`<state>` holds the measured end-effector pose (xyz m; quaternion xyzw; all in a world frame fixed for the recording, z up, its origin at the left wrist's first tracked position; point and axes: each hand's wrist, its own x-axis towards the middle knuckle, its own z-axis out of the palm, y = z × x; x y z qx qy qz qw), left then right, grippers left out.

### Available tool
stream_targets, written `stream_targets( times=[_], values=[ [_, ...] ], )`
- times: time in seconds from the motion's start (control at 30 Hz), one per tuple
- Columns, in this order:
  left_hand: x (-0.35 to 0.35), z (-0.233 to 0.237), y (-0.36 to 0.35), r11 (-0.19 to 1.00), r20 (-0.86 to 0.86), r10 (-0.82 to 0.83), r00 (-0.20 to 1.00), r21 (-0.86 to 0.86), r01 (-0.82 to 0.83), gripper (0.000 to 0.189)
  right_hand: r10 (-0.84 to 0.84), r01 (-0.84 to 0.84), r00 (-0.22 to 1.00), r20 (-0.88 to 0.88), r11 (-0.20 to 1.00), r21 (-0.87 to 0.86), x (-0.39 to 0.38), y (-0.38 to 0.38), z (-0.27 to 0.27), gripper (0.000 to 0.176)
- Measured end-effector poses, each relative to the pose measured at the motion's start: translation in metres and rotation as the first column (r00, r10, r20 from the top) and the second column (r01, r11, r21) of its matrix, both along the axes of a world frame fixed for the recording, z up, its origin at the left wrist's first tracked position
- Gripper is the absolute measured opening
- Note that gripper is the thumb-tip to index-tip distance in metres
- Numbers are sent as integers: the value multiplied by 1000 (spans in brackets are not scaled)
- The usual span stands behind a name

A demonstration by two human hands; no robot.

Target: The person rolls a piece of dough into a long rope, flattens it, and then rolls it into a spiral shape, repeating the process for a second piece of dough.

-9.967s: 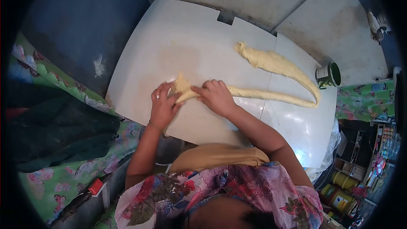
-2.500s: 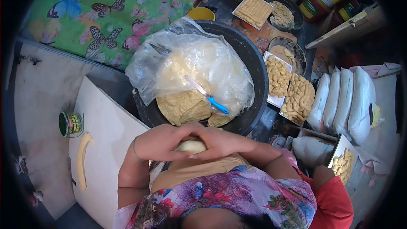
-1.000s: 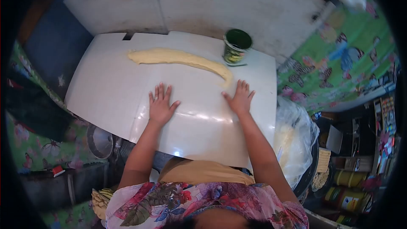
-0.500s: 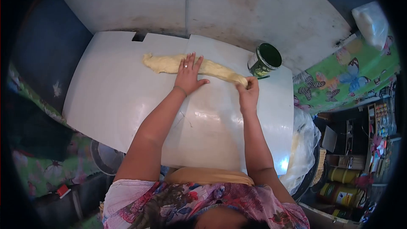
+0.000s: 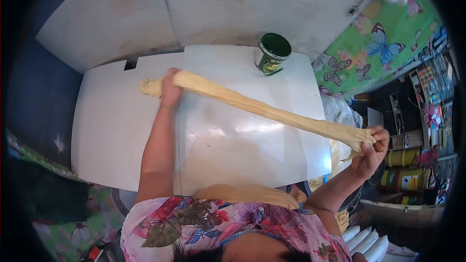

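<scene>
A long strip of pale yellow dough [image 5: 262, 110] stretches from the left part of the white tabletop out past its right edge. My left hand [image 5: 171, 87] is closed round the dough near its left end, close to the table surface, and a short ragged piece sticks out beyond it. My right hand [image 5: 373, 153] pinches the other end between thumb and fingers, raised off the table's right side. Between my hands the dough is drawn fairly straight and slopes toward me on the right.
A green bucket [image 5: 274, 53] stands near the table's back edge, right of the middle. Behind the white table [image 5: 121, 136] rises a pale board wall [image 5: 233, 9]. A butterfly-print cloth [image 5: 374, 43] hangs at right, with clear plastic [image 5: 342, 111] beside the table and shelves [image 5: 427, 116] farther off.
My right hand has pulled its dough end far to the right and toward me, stretching the strip much longer. My left hand, formerly flat on the dough, now grips it farther left. The view has shifted.
</scene>
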<state>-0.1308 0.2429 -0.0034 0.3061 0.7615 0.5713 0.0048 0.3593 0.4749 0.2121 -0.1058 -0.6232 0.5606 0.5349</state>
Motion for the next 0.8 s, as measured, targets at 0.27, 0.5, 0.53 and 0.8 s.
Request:
stream_targets(
  times=[0.27, 0.5, 0.53, 0.8],
  values=[
    [42, 146, -204, 688, -299, 689, 660, 558, -465, 16, 282, -227, 953, 108, 905, -361, -18, 0, -98, 31],
    [119, 99, -236, 681, -80, 142, 987, -716, -156, 87, 482, -206, 613, 626, 862, -463, -10, 35, -155, 61],
    [133, 86, -240, 660, -46, 48, 998, -749, -67, 86, 387, -174, 508, 769, 921, -348, -7, 36, -161, 66],
    [166, 65, -134, 787, -68, -180, 981, -609, 102, 69, -387, -263, 321, 865, 841, 474, -1, -22, -209, 70]
  ],
)
